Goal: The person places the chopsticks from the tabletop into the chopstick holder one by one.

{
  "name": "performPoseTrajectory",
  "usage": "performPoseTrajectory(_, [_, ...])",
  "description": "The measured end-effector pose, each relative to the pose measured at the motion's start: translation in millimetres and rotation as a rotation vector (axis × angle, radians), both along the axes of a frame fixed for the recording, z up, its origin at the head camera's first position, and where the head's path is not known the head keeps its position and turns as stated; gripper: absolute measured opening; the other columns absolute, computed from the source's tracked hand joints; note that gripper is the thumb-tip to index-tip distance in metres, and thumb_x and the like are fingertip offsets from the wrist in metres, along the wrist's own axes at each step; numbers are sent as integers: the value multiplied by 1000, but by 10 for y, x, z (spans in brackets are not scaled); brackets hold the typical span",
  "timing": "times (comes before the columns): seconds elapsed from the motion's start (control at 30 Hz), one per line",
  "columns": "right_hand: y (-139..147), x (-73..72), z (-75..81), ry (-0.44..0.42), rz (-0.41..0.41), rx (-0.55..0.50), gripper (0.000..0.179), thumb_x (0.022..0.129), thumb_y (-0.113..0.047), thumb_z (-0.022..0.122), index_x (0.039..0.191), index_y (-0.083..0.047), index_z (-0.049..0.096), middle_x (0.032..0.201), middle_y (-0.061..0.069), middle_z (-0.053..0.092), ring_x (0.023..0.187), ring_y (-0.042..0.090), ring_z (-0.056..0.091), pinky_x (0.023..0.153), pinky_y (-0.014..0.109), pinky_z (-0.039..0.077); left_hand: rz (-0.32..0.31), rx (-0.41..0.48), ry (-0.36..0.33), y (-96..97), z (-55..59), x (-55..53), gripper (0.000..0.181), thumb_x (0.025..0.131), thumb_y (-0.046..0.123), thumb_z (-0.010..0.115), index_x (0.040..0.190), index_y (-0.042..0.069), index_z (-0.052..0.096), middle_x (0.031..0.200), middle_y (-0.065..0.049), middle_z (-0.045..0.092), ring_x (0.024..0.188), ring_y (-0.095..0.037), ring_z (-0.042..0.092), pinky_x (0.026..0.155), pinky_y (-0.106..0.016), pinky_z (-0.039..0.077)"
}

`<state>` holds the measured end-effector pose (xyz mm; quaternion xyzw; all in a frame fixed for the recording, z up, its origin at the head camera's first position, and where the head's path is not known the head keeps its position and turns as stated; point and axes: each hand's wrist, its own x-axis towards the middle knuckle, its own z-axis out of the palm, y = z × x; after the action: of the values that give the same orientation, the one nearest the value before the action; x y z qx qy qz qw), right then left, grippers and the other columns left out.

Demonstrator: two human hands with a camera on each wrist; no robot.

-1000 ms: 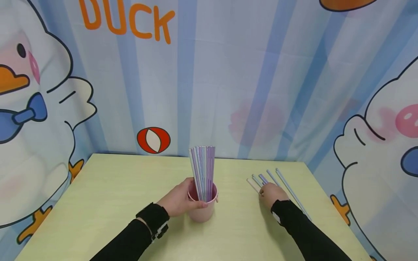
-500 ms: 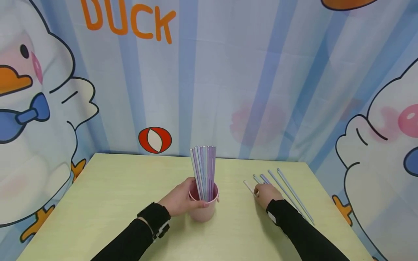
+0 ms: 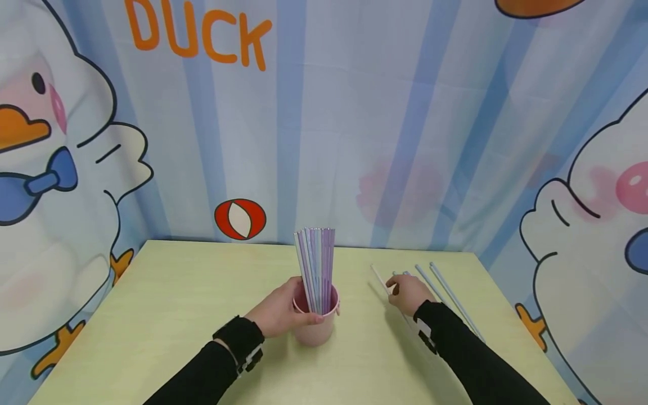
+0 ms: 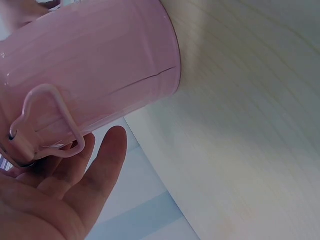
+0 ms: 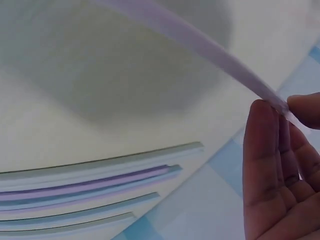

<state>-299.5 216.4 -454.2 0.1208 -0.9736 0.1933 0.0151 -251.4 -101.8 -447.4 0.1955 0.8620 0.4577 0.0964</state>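
My left hand (image 3: 277, 310) grips a small pink metal bucket (image 3: 313, 334) at its rim, thumb across the front. A wire loop handle (image 4: 77, 137) on the bucket's side shows in the left wrist view. Upright in the bucket stands a bundle of lilac, blue and whitish drinking straws (image 3: 315, 267). To the right, my right hand (image 3: 411, 295) pinches one pale lilac straw (image 5: 202, 46) between thumb and fingertips. That straw slants over the table, above its own shadow. Below it in the right wrist view lie several loose straws (image 5: 85, 174) side by side.
The pale yellow wooden table (image 3: 177, 315) reaches back to a blue-striped cloth backdrop (image 3: 334, 124) with cartoon ducks. Right of my right hand, a blue straw (image 3: 458, 301) lies slantwise toward the table's right edge.
My right hand has moved left and a little farther back, drawing one straw away from the row and raising it. The left hand and bucket have stayed in place.
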Motion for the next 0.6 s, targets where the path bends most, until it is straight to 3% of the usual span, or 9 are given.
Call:
performPoseTrajectory(0.2, [-107,4,380,18,8,-225,27,89,-4,64,114,3,63,81,8,62,65,18,58,59,34,53,-4,4,-6,2,14,10,93,73,47,80,146,13,33,138,-7,51,117,-25,54,102,-48,46])
performPoseTrajectory(0.4, [-274,-31,755,1,-12,-457,32,94,-6,61,124,3,56,93,14,60,83,27,63,70,39,61,-3,-1,11,-1,14,11,93,73,50,79,146,12,35,136,-7,53,116,-23,56,103,-48,46])
performPoseTrajectory(0.6, [-422,-47,1071,62,29,-603,34,96,-8,59,129,1,53,98,16,57,85,29,63,72,38,61,9,-5,17,9,2,9,94,73,51,79,146,11,36,136,-7,54,115,-23,56,103,-48,46])
